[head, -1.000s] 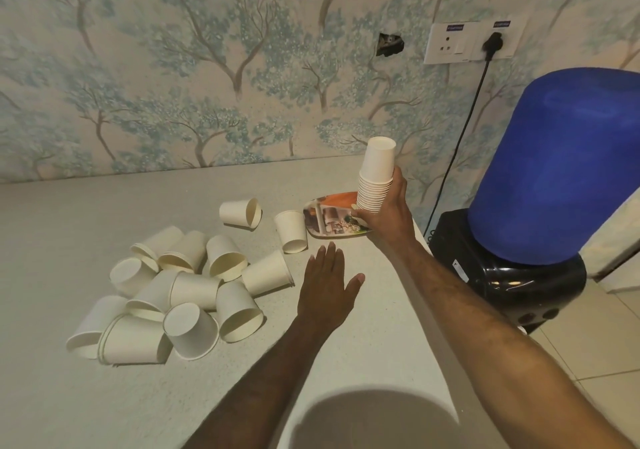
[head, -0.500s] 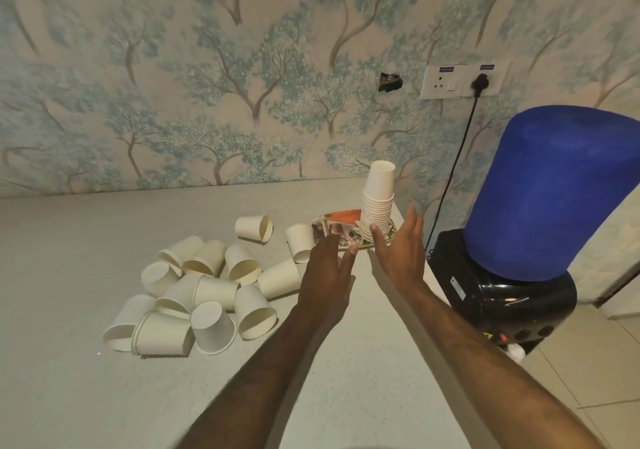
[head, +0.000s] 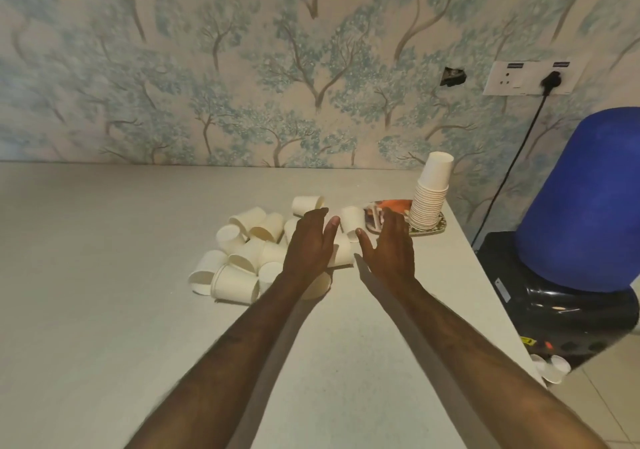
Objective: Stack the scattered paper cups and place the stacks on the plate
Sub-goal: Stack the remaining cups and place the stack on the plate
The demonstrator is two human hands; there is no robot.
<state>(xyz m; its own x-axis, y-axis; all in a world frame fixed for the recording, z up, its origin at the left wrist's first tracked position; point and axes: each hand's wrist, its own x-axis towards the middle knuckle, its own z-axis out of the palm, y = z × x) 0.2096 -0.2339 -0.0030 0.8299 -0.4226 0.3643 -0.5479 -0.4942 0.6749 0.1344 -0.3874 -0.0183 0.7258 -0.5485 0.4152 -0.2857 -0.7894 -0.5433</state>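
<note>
A: Nearest us, what do we see of the loose paper cups [head: 242, 261]?

B: A white heap lying on their sides on the grey table [head: 104, 275], rims pointing every way, left of centre. One cup [head: 351, 221] lies apart, between our two hands.

A: And our hands?

B: Both are stretched forward, palms down. Our left hand [head: 308, 246] is flat, fingers together, above the heap's right edge; whether it touches a cup we cannot tell. Our right hand [head: 389, 246] is spread, thumb out, holding nothing.

A: Farther back?

B: The tall stack of cups [head: 429, 197] stands upside down on the patterned plate [head: 437, 228], near the table's far right corner.
</note>
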